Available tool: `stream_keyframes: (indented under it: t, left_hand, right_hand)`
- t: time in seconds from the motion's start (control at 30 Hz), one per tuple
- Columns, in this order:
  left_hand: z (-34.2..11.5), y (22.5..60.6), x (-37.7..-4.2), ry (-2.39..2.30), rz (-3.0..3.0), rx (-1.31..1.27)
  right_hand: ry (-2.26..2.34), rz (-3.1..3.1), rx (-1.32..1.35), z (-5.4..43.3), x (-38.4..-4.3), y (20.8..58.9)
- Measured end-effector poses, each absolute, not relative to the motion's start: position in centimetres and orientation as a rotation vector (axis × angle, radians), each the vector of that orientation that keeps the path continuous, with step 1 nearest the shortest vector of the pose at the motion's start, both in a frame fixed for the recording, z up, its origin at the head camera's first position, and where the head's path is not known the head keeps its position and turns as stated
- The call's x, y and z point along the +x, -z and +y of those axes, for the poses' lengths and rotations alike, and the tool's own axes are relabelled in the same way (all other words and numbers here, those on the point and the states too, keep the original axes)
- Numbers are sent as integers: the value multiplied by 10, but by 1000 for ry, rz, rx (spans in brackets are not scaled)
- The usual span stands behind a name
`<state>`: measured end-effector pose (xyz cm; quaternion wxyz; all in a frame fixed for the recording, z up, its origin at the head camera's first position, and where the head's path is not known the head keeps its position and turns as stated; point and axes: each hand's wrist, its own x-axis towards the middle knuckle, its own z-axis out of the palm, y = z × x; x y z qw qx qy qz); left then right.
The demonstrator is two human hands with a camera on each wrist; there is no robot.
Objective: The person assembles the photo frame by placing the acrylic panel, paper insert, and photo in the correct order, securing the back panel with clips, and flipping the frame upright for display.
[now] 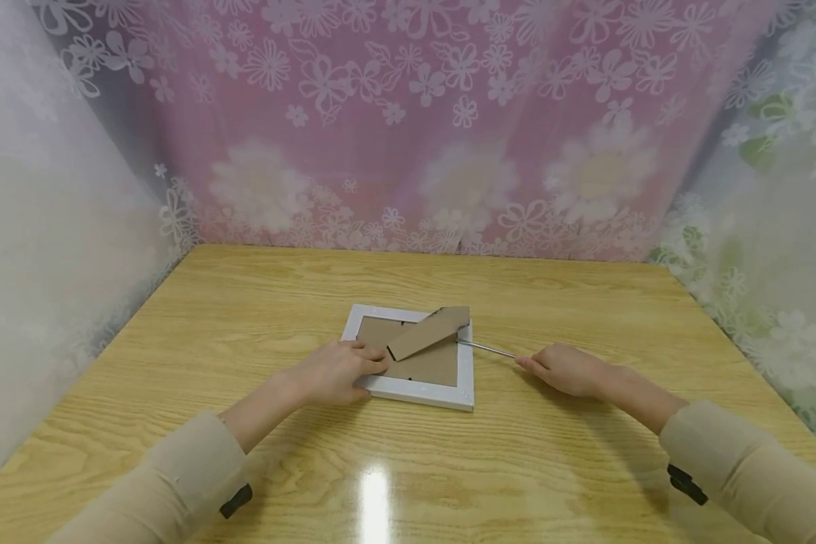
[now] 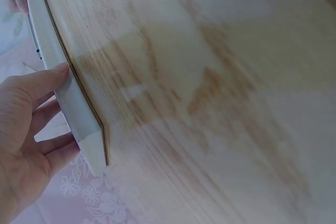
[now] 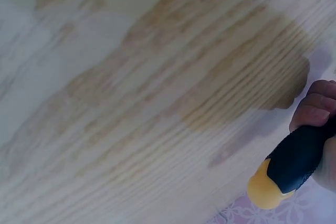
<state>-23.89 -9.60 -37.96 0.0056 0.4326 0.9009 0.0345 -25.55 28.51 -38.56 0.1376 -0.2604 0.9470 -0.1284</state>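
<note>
A white picture frame (image 1: 418, 392) lies face down on the table, its brown backing board (image 1: 432, 370) showing. A brown easel stand (image 1: 430, 332) slants across the board, and small dark tabs dot the board's edges. My left hand (image 1: 336, 372) grips the frame's near left corner, fingers over the back and thumb along the outer side (image 2: 73, 98). From the right, my right hand (image 1: 571, 369) holds a screwdriver; its metal shaft (image 1: 489, 348) crosses the frame's right side, tip at the inner edge by the stand. The black and yellow handle (image 3: 295, 161) sits within curled fingers.
The wood-grain table (image 1: 279, 287) carries a bright light reflection near its front. A pink flowered curtain (image 1: 408, 151) hangs behind the far edge, and pale patterned cloth (image 1: 775, 249) hangs along the sides. Small black devices (image 1: 687, 483) are worn at both sleeves.
</note>
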Motion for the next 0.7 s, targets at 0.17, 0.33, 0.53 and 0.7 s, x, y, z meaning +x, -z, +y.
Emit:
stream_keyframes:
  t: [0.17, 0.33, 0.53, 0.7]
  left_hand:
    - [-97, 380, -240, -112, 2819, 1356]
    - [-97, 379, -240, -101, 2818, 1355]
    - [-97, 378, -239, -100, 2815, 1362]
    - [-96, 378, -238, -102, 2812, 1362]
  right_hand:
    - [347, 2744, -757, 284, -257, 384]
    - [317, 2761, -765, 284, -257, 384]
    - [314, 2760, -816, 284, -256, 380]
    - [289, 2755, -803, 283, -256, 378]
